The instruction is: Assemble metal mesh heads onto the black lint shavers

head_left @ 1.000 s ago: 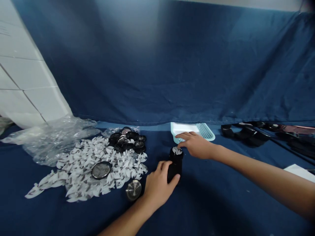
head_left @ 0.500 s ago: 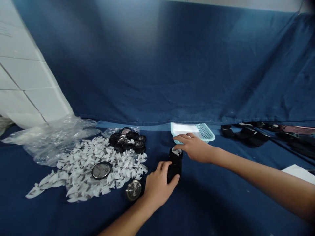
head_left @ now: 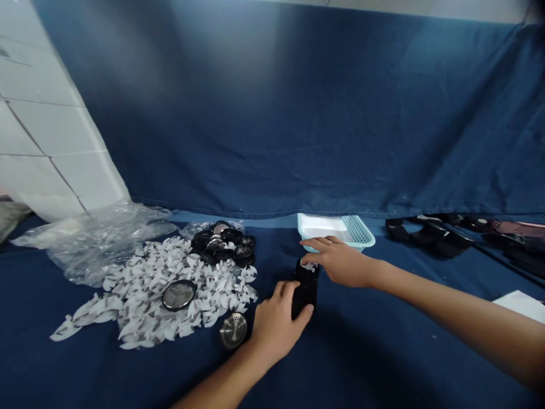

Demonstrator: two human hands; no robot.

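Observation:
My left hand (head_left: 276,315) is wrapped around a black cylinder-like part (head_left: 305,292) on the blue cloth, thumb on its right side and fingers on its left. A white piece (head_left: 309,265) shows at the far end of this part. Over that end lies my right hand (head_left: 336,258), its fingers stretched out to the left and its lowest finger at the white piece. Close to my left wrist is a round perforated metal disc (head_left: 234,330). A heap of white curved pieces (head_left: 157,284) spreads to the left, with a black-rimmed mesh disc (head_left: 179,295) on it.
Behind the white heap lie a pile of black round parts (head_left: 221,244) and crumpled clear plastic (head_left: 97,241). A light blue basket (head_left: 366,241) stands beyond my right hand. Dark items (head_left: 434,238) and a white sheet (head_left: 519,304) are at the right. A blue curtain (head_left: 272,113) hangs behind.
The whole view has shifted slightly, so things appear a little further right. My right hand has tipped down a little over the black part's end; the left keeps its hold.

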